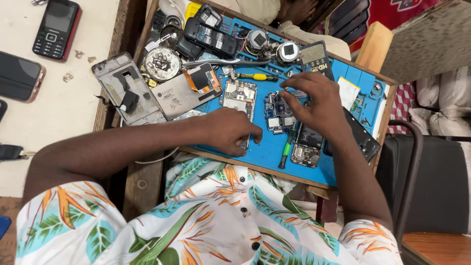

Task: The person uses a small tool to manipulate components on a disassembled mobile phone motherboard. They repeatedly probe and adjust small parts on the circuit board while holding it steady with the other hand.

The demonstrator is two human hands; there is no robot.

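A blue repair mat point(267, 152) on a wooden tray carries opened phone parts. My left hand point(230, 130) rests on the mat, fingers curled over the lower end of a bare phone board point(239, 95). My right hand point(319, 100) reaches over a small circuit board point(278, 113), its fingertips touching the board's upper edge. A green-handled screwdriver point(286, 149) lies just below that board, beside another opened phone point(305, 147) partly hidden under my right hand.
A yellow-handled screwdriver point(256, 76), a grey phone frame point(128, 91), a metal back plate point(182, 93), round speaker parts point(162, 64) and dark phone shells point(211, 34) crowd the tray. A black keypad phone point(56, 27) and a smartphone point(19, 76) lie on the white table at left. A chair point(427, 172) stands right.
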